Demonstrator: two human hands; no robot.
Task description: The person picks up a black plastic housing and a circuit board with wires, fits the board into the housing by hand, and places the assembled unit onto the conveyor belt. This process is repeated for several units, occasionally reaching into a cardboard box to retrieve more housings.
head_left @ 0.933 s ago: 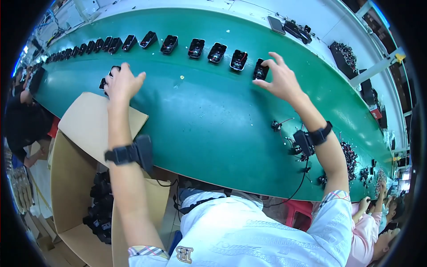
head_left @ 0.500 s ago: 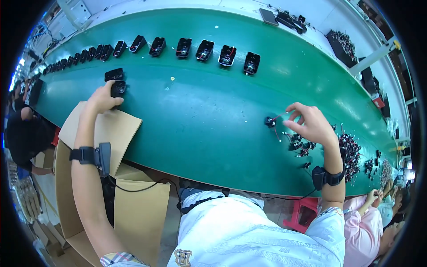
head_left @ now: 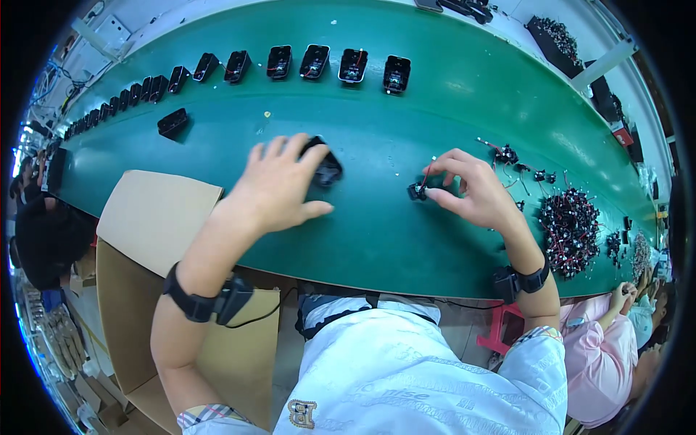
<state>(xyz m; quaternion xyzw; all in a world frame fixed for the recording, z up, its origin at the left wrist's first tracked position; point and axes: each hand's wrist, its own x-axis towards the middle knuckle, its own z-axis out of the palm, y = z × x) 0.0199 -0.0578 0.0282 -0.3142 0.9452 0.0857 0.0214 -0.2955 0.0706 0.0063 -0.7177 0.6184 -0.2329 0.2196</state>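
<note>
My left hand (head_left: 279, 185) is over the middle of the green table with its fingers spread. Its index finger touches or lies just beside a black plastic housing (head_left: 330, 172), an open box-like shell; the hand is not closed around it. To the right, my right hand (head_left: 467, 188) pinches a small black part with red wires (head_left: 418, 191) between thumb and fingers, just over the tabletop. Another black housing (head_left: 172, 124) lies by itself at the left.
Black housings (head_left: 315, 61) with parts inside form a long row along the far side of the green table (head_left: 377, 246). A pile of wired parts (head_left: 569, 232) lies at the right, near loose ones (head_left: 506, 154). An open cardboard box (head_left: 159, 217) stands at the left edge; a person in pink (head_left: 598, 341) sits at right.
My left hand has brought one housing from the left to the middle of the table and its fingers have spread. My right hand has moved slightly left with the wired part. The view has shifted.
</note>
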